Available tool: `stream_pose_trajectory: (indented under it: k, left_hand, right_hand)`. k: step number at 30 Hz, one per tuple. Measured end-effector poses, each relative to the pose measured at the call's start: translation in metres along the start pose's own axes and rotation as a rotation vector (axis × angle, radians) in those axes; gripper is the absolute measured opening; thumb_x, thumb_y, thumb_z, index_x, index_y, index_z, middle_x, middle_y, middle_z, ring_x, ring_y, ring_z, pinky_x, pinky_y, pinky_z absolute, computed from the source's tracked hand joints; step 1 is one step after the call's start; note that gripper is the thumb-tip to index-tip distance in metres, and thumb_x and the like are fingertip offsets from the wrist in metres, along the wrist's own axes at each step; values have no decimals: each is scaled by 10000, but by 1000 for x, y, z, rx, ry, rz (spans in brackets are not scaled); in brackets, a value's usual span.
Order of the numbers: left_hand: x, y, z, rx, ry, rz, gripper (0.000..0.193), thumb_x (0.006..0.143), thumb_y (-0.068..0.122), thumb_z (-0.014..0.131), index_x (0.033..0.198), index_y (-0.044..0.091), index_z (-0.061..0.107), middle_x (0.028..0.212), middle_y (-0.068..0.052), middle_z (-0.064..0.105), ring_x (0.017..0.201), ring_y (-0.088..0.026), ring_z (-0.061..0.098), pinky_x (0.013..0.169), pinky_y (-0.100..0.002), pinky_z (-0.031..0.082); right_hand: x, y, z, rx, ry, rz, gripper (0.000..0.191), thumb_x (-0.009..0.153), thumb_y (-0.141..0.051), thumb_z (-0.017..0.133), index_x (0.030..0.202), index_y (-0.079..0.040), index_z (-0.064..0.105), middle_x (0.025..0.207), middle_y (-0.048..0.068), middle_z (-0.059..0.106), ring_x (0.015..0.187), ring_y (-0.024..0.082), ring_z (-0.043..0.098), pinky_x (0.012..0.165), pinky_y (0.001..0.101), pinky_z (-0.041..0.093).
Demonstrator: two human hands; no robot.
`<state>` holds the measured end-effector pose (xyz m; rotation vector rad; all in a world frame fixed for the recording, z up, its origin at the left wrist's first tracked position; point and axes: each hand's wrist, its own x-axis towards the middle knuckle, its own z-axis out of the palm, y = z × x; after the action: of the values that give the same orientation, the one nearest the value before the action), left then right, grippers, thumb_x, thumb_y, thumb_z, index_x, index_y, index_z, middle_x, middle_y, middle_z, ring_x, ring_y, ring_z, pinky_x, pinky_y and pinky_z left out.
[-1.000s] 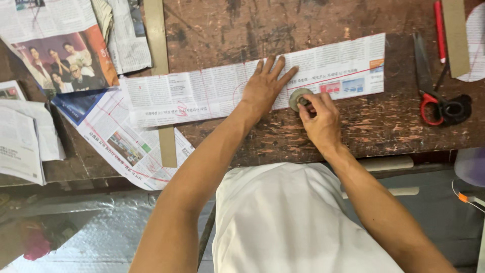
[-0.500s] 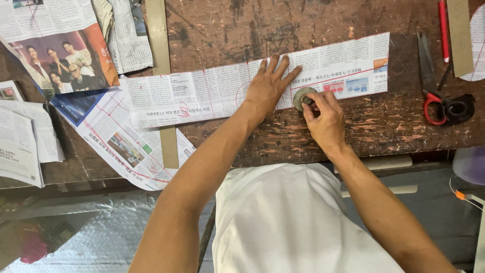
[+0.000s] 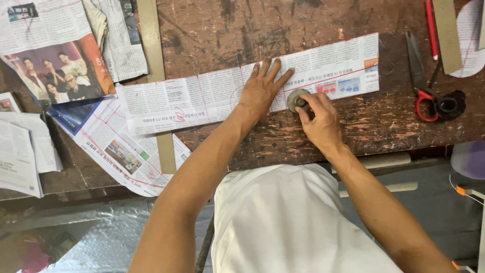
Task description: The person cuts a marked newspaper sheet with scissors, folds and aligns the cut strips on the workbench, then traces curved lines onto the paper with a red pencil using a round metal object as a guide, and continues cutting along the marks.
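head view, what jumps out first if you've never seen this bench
The long newspaper strip lies across the middle of the worn wooden table, with the left hand spread flat on it. Just beside it, the right hand grips a small round disc at the strip's lower edge. Red-handled scissors lie at the far right, and more newspaper sheets are heaped at the left.

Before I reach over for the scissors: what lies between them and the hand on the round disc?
In the head view, between the right hand on the round disc and the scissors lie the newspaper strip's right end and bare, worn tabletop.
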<state>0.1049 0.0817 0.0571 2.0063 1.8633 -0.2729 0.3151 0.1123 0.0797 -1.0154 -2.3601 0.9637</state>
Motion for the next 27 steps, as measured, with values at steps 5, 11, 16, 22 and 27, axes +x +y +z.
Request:
stream_pose_trajectory:
  k: [5,11,16,22,27]
  left_hand:
    - [3,-1,9,-13,39,8,1042,774,22,755,1624,259,201,1638,-179,251,1505,-411,249,1223,-525,259]
    - [3,1,8,-18,52,7,1035,778,13,751,1623,258,206,1635,-189,255,1496,-417,262,1221,-528,261]
    - [4,3,2,-18,-23,-4,1082,763,10,765,1627,264,166,1648,-185,227,1509,-406,237,1235,-514,240]
    - [5,4,-4,23,-47,5,1116,765,14,773,1634,269,121,1654,-188,201,1515,-399,209,1238,-508,205]
    - [2,6,-13,-8,-76,5,1129,749,66,804,1624,252,115,1658,-197,185,1521,-402,196,1240,-514,198]
  right_hand:
    - [-5,3,-10,8,-10,-25,370,887,-36,789,1227,19,654,1149,164,645,1047,334,649,896,419,545]
    - [-6,5,-10,-18,-2,-52,384,886,-59,803,1232,20,656,1142,162,642,1056,340,636,910,429,533]
    - [-4,10,-9,-27,-8,-31,337,918,-73,793,1223,9,677,1140,142,659,1046,315,645,899,414,541]
    - [-7,33,-23,-1,-26,6,301,947,-91,762,1231,-13,696,1168,145,663,1066,277,646,909,383,568]
    - [6,107,-117,-254,273,200,40,1093,-25,710,1067,-25,740,1145,121,684,1008,249,646,872,391,529]
